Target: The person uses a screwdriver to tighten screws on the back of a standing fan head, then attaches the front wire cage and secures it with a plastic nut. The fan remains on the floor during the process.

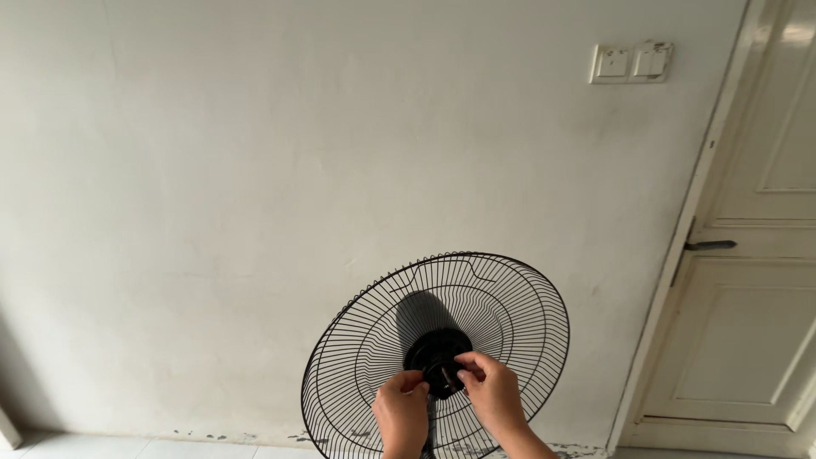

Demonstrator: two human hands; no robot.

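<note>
A black wire fan guard (510,297), round and with no blades on it, stands in front of a pale wall at the bottom middle of the head view. A black hub with a short metal shaft (435,357) sits at its centre. My left hand (401,412) rests against the guard just below and left of the hub, fingers curled. My right hand (491,393) pinches the shaft tip at the hub with thumb and fingertips. The fan's stand is hidden behind my hands.
A pale plaster wall (255,187) fills most of the view. A double light switch (631,62) is mounted high on the right. A white panelled door (756,255) with a dark lever handle (710,245) stands at the right. Light floor tiles (127,448) show at the bottom left.
</note>
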